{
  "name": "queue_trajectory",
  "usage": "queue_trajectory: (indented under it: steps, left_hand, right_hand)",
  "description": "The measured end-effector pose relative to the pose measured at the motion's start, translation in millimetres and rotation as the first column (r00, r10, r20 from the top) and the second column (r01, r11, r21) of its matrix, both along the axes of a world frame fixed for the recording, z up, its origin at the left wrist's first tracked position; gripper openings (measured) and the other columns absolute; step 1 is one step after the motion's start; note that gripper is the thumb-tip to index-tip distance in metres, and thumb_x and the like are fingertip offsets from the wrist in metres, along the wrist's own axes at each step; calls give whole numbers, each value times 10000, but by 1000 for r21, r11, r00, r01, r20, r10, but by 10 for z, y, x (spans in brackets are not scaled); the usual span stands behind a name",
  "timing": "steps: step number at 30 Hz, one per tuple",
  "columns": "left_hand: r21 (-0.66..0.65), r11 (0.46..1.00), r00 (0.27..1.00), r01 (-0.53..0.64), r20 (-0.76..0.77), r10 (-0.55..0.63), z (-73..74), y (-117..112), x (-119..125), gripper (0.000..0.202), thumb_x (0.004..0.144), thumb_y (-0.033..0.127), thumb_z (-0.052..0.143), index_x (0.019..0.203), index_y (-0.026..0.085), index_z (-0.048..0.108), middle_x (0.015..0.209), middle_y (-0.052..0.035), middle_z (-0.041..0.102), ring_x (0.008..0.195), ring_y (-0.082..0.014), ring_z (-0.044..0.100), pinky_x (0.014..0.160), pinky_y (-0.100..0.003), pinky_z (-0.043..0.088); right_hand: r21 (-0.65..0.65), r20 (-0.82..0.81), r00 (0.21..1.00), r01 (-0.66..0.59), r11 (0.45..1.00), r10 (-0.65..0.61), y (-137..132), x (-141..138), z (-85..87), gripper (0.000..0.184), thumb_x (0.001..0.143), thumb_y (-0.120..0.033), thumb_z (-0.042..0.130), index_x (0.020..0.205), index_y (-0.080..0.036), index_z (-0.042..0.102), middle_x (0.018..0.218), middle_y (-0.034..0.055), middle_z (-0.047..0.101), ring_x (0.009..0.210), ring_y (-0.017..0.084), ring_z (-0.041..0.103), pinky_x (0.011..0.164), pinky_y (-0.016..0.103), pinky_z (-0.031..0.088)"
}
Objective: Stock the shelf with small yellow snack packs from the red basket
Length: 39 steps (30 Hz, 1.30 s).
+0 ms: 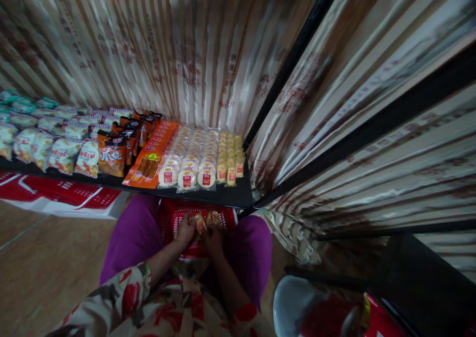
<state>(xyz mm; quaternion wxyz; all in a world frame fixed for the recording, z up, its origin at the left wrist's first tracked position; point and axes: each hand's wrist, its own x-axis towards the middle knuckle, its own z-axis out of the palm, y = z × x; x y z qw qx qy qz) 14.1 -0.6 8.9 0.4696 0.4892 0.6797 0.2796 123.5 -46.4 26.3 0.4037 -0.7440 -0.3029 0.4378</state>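
Both hands work low between the knees, over a red plastic basket (167, 223) just under the shelf's front edge. My left hand (185, 231) is closed, its fingers at the left side of a small wrapped snack cake (201, 223). My right hand (213, 241) is closed against the same cake from the right. More small yellowish wrapped cakes (213, 218) show just beyond the right hand; whether they lie in the basket or in the fingers is hard to see. Similar yellow wrapped cakes (230, 163) stand in rows at the shelf's right end.
The black shelf (238, 193) also carries round white wrapped cakes (187, 178), an orange packet (148, 161), orange bags (111, 153) and white bags (63, 153). Black frame bars (297, 178) cross at right before a curtain (208, 44). A red-and-white box (74, 196) sits below left.
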Motion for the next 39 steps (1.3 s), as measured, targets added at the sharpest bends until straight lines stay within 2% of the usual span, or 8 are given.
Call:
queue_trajectory:
  steps: [4, 8, 12, 15, 21, 28, 34, 39]
  left_hand:
    - [15, 1000, 1000, 13, 4, -13, 28, -21, 19, 280, 750, 192, 529, 1021, 151, 590, 793, -40, 660, 732, -160, 610, 668, -243, 462]
    - [58, 998, 999, 18, 39, -21, 63, -39, 61, 234, 770, 224, 498, 969, 157, 599, 781, -32, 662, 727, -161, 610, 675, -249, 465]
    - [125, 992, 996, 35, 77, -45, 157, -30, 107, 226, 754, 233, 498, 944, 163, 597, 760, -20, 650, 727, -162, 605, 694, -261, 470]
    - [171, 983, 991, 62, 110, -81, 249, -20, 145, 237, 753, 230, 479, 951, 156, 585, 781, -25, 636, 743, -155, 599, 713, -258, 473]
    - [213, 970, 983, 114, 115, -140, 406, -28, 212, 274, 725, 217, 499, 976, 142, 579, 805, -34, 618, 750, -156, 585, 730, -272, 479]
    - [269, 949, 978, 163, 82, -191, 602, -28, 290, 276, 728, 179, 516, 994, 157, 584, 939, -54, 613, 844, -159, 583, 813, -294, 473]
    - [335, 919, 968, 208, 65, -243, 794, -10, 372, 279, 747, 172, 493, 1011, 157, 579, 946, -59, 591, 858, -157, 577, 811, -285, 470]
    - [430, 880, 964, 200, 74, -255, 885, 33, 461, 280, 737, 183, 512, 1008, 169, 584, 933, -48, 591, 838, -155, 576, 802, -302, 472]
  right_hand:
    - [22, 143, 985, -99, 995, 95, -19, 16, 71, 131, 648, -184, 525, 749, -177, 608, 782, 65, 678, 771, 209, 620, 754, 308, 448]
    - [57, 257, 956, -162, 985, 142, -48, 19, 163, 183, 699, -175, 474, 812, -184, 618, 859, 82, 672, 839, 211, 608, 809, 312, 425]
    - [97, 450, 874, -253, 963, 184, -89, 62, 220, 207, 779, -262, 445, 864, -181, 615, 879, 90, 661, 843, 211, 600, 795, 310, 429]
    - [116, 517, 833, -295, 948, 196, -118, 112, 219, 225, 795, -344, 474, 878, -183, 607, 923, 88, 653, 899, 210, 589, 825, 312, 427]
    - [136, 578, 795, -314, 940, 183, -148, 188, 209, 237, 770, -337, 523, 932, -184, 605, 1138, 113, 596, 1095, 229, 525, 930, 339, 390]
    - [130, 509, 842, -280, 951, 178, -160, 212, 390, 347, 791, -371, 502, 1036, -138, 577, 1093, 137, 609, 1057, 249, 542, 909, 346, 409]
    - [197, 524, 848, -208, 958, 77, -159, 225, 496, 385, 789, -388, 501, 1076, -139, 565, 1064, 129, 608, 1017, 244, 547, 906, 336, 409]
    - [274, 518, 856, -177, 945, 11, -128, 274, 561, 395, 790, -415, 476, 1075, -155, 560, 1005, 108, 610, 953, 237, 557, 858, 354, 436]
